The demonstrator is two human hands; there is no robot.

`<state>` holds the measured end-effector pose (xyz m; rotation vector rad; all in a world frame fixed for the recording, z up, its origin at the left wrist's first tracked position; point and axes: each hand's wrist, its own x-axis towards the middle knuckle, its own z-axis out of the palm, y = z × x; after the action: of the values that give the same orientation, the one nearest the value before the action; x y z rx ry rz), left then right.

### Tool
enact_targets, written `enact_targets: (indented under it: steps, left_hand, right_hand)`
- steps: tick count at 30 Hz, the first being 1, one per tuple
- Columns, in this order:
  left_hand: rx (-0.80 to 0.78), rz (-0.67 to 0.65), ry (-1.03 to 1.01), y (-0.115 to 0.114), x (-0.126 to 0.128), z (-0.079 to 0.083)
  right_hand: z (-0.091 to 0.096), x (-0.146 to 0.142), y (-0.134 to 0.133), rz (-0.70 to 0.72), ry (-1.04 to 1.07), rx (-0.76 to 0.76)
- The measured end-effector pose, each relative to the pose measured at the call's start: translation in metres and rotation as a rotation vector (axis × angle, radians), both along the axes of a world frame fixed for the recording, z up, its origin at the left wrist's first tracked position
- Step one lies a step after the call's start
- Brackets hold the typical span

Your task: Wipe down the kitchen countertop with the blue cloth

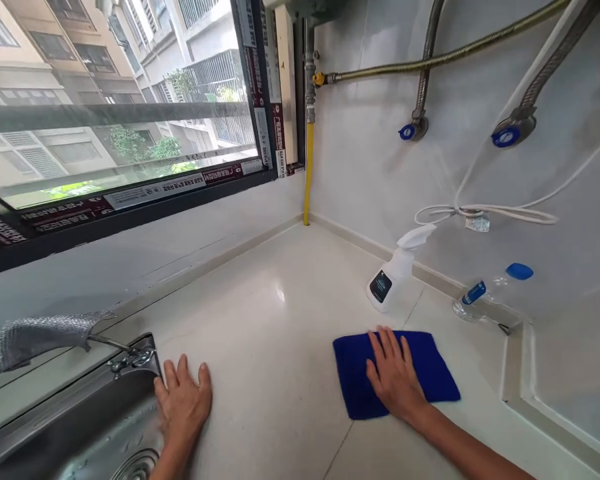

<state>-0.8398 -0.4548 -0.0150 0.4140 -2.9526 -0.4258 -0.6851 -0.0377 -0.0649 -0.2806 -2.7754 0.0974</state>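
A dark blue cloth lies spread on the pale countertop. My right hand rests flat on top of it, with the fingers stretched out. At the sink's right edge, my left hand leans on the counter, fingers spread and nothing held. Behind the cloth stands a white spray bottle with a black label, close to the wall. The metal sink is beside my left hand, partly hidden by it.
A grey cloth hangs over the faucet. On the right, a clear plastic bottle with a blue cap stands near the wall. A tied white cable hangs above. A yellow pipe meets the counter's back corner beside the window.
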Motion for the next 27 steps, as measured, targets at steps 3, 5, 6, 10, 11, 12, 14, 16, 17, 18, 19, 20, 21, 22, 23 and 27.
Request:
enact_targets:
  steps: [3, 5, 6, 10, 11, 12, 14, 16, 17, 18, 19, 20, 21, 22, 23, 27]
  left_hand:
    - [0.058, 0.072, -0.023, 0.008, 0.002, 0.01]
    - [0.058, 0.084, -0.073, 0.013, 0.004, 0.019]
    - [0.055, 0.087, -0.093, 0.015, 0.005, 0.023]
    - [0.038, 0.101, -0.112, 0.018, 0.007, 0.032]
    - [0.031, 0.102, -0.109, 0.017, 0.007, 0.032]
    - [0.024, 0.098, -0.109, 0.017, 0.007, 0.032]
    - [0.013, 0.084, -0.116, 0.014, 0.006, 0.03]
    - [0.004, 0.075, -0.124, 0.011, 0.006, 0.028]
    - [-0.001, 0.077, -0.129, 0.01, 0.005, 0.026]
    - [-0.007, 0.085, -0.135, 0.009, 0.005, 0.026]
    - [-0.013, 0.095, -0.142, 0.008, 0.005, 0.025]
    - [-0.02, 0.104, -0.15, 0.008, 0.005, 0.024]
    - [-0.026, 0.11, -0.159, 0.007, 0.005, 0.023]
    - [-0.033, 0.111, -0.168, 0.006, 0.006, 0.022]
    - [-0.041, 0.106, -0.173, 0.005, 0.006, 0.02]
    - [-0.06, 0.075, -0.187, 0.0, 0.008, 0.016]
  right_hand:
    - [0.016, -0.042, -0.032, 0.203, -0.067, -0.025]
    - [0.027, -0.074, -0.044, 0.333, -0.094, -0.065]
    - [0.032, -0.09, -0.047, 0.389, -0.106, -0.092]
    - [0.043, -0.154, -0.04, 0.535, -0.157, -0.203]
    - [0.044, -0.168, -0.034, 0.554, -0.162, -0.218]
    - [0.044, -0.181, -0.028, 0.563, -0.162, -0.227]
    - [0.041, -0.205, -0.013, 0.545, -0.15, -0.232]
    - [0.036, -0.227, 0.001, 0.464, -0.127, -0.227]
    - [0.033, -0.239, 0.007, 0.403, -0.115, -0.223]
    - [0.03, -0.25, 0.012, 0.335, -0.102, -0.219]
    - [0.027, -0.262, 0.015, 0.265, -0.09, -0.216]
    - [0.025, -0.274, 0.018, 0.195, -0.078, -0.216]
    - [0.023, -0.287, 0.019, 0.128, -0.065, -0.221]
    - [0.023, -0.299, 0.018, 0.07, -0.049, -0.23]
    - [0.023, -0.312, 0.017, 0.016, -0.031, -0.243]
    - [0.027, -0.359, -0.001, -0.122, 0.004, -0.289]
